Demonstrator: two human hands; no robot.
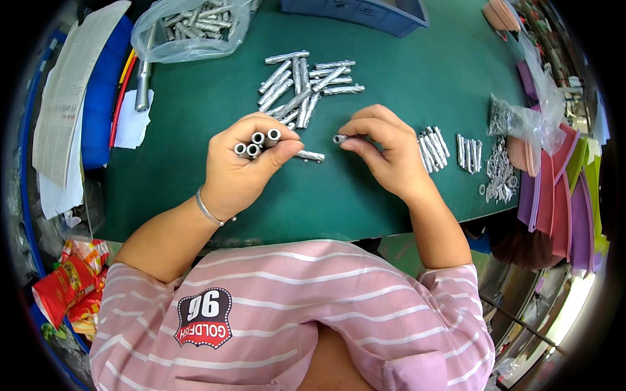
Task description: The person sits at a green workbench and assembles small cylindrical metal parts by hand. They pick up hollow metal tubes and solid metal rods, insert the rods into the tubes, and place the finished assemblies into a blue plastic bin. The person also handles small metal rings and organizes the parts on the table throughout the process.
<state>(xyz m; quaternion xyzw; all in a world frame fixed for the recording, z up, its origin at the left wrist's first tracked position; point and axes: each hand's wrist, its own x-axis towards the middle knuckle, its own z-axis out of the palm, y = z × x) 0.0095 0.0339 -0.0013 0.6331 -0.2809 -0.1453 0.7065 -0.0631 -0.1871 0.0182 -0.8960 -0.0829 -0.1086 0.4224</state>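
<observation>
Several short silver metal tubes are bunched in my left hand, their hollow ends turned toward me. My right hand pinches one more metal tube between thumb and fingers, its open end pointing left. Just past the hands, a loose heap of similar tubes lies on the green tabletop. One single tube rests beside my left thumb, partly hidden by it.
Right of my hands, two rows of tubes lie side by side, near a pile of small metal parts. A clear bag of tubes, a socket wrench and a blue bin stand farther back. Coloured pieces hang at the right edge.
</observation>
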